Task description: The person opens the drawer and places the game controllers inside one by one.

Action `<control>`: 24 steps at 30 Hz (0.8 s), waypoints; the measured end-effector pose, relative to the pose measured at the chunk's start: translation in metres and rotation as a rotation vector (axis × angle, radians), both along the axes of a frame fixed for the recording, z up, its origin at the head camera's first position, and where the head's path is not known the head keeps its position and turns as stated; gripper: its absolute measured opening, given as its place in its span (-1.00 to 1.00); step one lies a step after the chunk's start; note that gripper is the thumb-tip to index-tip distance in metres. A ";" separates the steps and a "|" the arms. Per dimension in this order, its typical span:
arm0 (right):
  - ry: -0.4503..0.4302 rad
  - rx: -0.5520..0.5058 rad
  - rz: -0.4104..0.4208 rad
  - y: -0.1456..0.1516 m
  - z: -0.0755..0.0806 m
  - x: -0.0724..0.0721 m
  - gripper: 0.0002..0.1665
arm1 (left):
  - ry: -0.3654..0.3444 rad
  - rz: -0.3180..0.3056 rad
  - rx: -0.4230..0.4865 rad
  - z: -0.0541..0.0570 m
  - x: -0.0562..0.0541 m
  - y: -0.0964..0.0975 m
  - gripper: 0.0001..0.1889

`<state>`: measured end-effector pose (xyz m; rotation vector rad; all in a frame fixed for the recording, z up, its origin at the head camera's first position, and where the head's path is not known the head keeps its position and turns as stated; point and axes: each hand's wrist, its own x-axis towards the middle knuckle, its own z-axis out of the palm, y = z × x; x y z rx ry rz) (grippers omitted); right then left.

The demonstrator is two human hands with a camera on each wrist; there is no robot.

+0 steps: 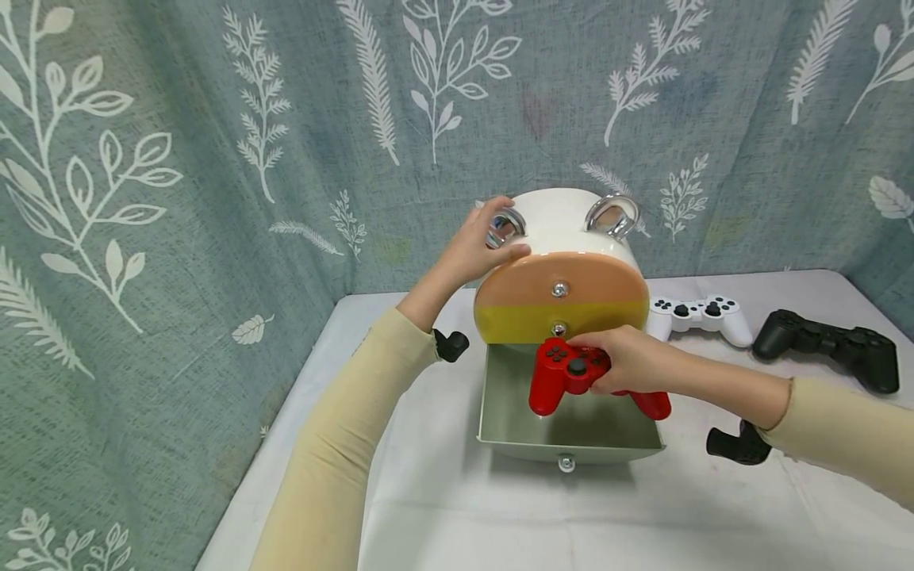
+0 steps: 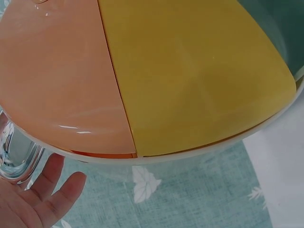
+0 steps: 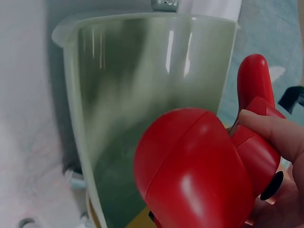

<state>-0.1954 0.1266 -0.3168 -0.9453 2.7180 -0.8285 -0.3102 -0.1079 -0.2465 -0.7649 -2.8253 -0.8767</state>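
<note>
The right hand (image 1: 631, 361) wraps its fingers round a shiny red plastic game controller (image 1: 571, 377), holding it just over the open grey-green drawer (image 1: 500, 396) of a round white storage box (image 1: 564, 218). The left hand (image 1: 478, 246) rests on the box's top, fingers loosely curved by a silver metal ring (image 1: 505, 228).

We see bright, even light with soft shadows under the open drawer (image 1: 571, 428); glare streaks its walls, and the close red controller (image 3: 199, 166) is blurred.
</note>
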 end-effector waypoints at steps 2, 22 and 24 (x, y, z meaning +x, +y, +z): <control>0.000 0.006 0.006 -0.005 -0.002 -0.001 -0.38 | 0.001 -0.002 -0.001 0.000 0.000 0.000 -0.23; -0.074 0.052 0.032 -0.038 -0.024 -0.015 -0.38 | 0.007 -0.004 0.008 -0.002 0.000 0.000 -0.21; -0.083 0.062 0.033 -0.041 -0.025 -0.017 -0.37 | 0.012 -0.007 0.015 -0.002 0.000 -0.001 -0.22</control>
